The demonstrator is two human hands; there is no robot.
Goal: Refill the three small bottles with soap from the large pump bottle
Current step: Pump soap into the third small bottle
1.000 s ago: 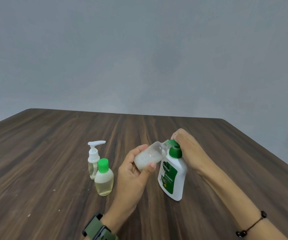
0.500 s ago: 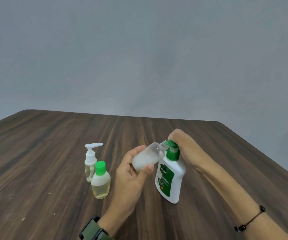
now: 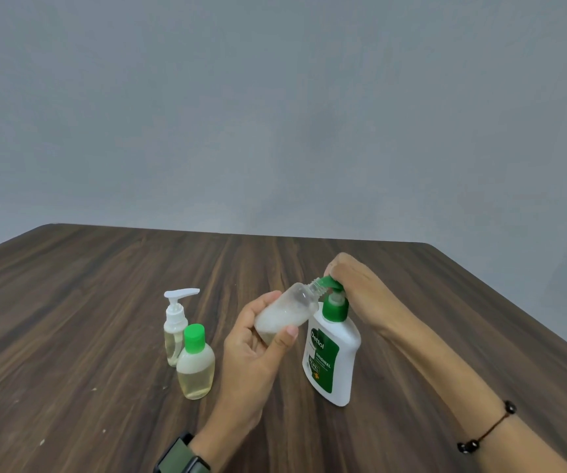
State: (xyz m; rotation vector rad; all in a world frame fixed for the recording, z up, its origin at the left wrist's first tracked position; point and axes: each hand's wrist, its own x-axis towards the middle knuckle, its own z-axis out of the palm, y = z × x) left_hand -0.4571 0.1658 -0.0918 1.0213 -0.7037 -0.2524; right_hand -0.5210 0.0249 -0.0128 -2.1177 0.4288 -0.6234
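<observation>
Your left hand (image 3: 255,349) grips a small clear uncapped plastic bottle (image 3: 289,312), tilted so its threaded neck meets the green pump spout of the large white soap bottle (image 3: 333,356), which stands on the dark wood-grain table (image 3: 87,302) toward its right edge. Your right hand (image 3: 353,288) curls over the pump head. Nearer the middle, left of your hands, a small clear bottle with a white pump (image 3: 175,327) stands just behind a small green-capped bottle of pale yellow liquid (image 3: 195,365).

obstacles: two small bottles (image 3: 190,349) standing left of the gripped bottle (image 3: 287,315) | pump bottle (image 3: 331,360) touching right | free: table (image 3: 104,285) lying open beyond
</observation>
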